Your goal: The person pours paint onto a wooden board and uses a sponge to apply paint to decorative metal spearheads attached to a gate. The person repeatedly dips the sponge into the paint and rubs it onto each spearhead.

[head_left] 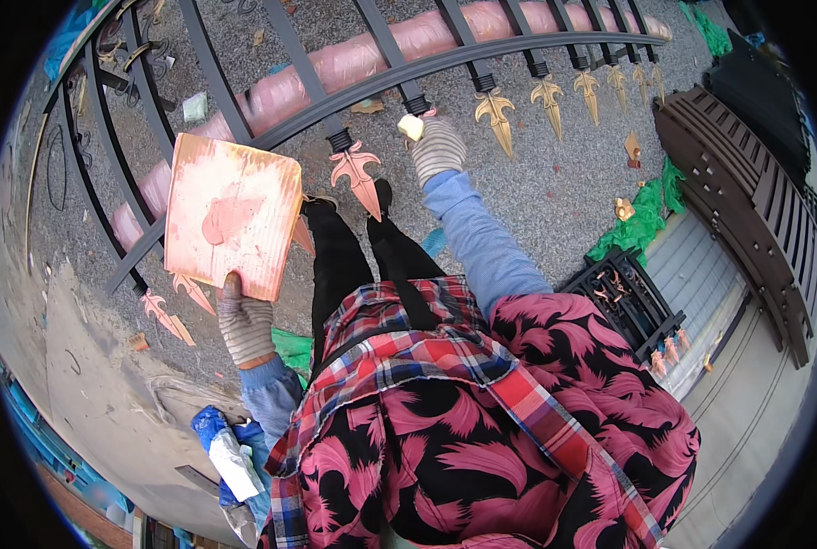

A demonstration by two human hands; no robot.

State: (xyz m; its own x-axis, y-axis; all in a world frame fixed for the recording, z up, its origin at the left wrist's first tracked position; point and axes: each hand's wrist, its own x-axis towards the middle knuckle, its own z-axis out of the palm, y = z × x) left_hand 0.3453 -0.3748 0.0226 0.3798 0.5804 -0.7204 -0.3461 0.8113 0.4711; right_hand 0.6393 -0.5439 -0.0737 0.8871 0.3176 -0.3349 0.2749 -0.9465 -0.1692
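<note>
At twelve o'clock I see the right hand point(439, 149) pinching a sponge point(410, 127) near the railing point(381, 33), the left hand point(247, 325) clamping a board point(233, 206) at ten, which, if tipped, might smudge a finial point(357, 177).

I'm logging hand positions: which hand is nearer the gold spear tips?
Right. The right hand is just left of the gold spear tips, holding a pale block; the left hand is farther left, holding a pinkish board.

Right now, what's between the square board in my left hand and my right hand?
In the head view, a pink fence spearhead lies between the board and your right hand.
</note>
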